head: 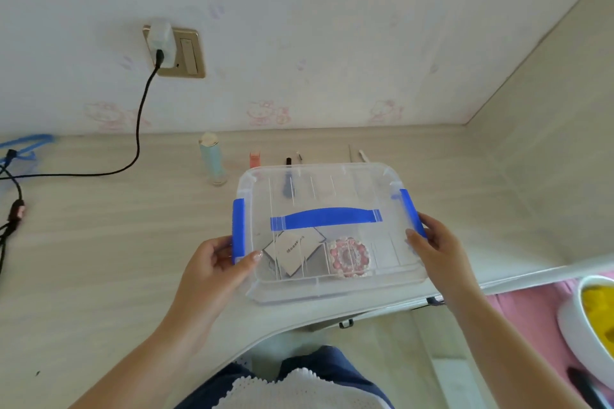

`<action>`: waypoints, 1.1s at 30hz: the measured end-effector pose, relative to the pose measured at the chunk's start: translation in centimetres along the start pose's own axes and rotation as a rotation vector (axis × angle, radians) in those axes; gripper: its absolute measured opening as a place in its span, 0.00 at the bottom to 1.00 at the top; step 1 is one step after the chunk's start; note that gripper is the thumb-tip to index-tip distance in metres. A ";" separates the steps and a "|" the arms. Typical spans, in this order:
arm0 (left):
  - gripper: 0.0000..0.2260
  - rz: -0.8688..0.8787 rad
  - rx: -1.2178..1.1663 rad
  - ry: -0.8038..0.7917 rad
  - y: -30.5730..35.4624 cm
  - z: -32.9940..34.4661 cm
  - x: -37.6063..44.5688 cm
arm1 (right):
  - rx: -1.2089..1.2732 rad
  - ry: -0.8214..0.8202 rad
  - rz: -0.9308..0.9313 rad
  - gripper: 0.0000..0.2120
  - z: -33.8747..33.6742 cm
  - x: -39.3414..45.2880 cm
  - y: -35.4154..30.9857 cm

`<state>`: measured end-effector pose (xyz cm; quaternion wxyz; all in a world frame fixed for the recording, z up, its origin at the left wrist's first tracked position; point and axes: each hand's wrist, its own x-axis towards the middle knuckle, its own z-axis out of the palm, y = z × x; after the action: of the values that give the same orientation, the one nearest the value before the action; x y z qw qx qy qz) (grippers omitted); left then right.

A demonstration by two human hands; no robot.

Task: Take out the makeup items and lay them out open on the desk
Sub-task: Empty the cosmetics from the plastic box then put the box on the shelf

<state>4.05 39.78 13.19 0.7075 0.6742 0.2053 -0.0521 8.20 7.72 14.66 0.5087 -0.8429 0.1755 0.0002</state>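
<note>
A clear plastic storage box with a blue carry handle and blue side latches is held above the desk's front edge, lid on. My left hand grips its left side at the blue latch. My right hand grips the right side by the other blue latch. Through the lid I see a white card-like packet and a round pink patterned compact. Behind the box, on the desk, lie a pale green bottle, a small pink tube, a dark pencil and thin tools.
A black cable runs from a wall plug across the desk's left part. Blue cords lie at the far left. A side panel closes the desk on the right. A white bowl with yellow contents sits lower right.
</note>
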 end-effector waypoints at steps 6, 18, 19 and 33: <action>0.17 -0.012 0.019 -0.029 0.7 6.3 0.0 | 0.074 0.009 -0.021 0.15 -5.4 3.2 2.1; 0.17 0.025 0.021 0.105 1.2 28.0 0.7 | 0.052 -0.082 -0.112 0.16 -21.9 17.6 8.6; 0.16 0.023 0.017 0.115 1.2 29.3 0.7 | 0.036 -0.090 -0.116 0.16 -22.7 18.4 8.9; 0.13 0.028 0.032 0.221 0.6 38.9 1.8 | 0.053 -0.142 -0.058 0.16 -28.9 23.2 12.6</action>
<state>14.45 2.25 13.37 0.6705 0.6897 0.2717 0.0293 21.07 -29.24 13.69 0.5416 -0.8318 0.1145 0.0404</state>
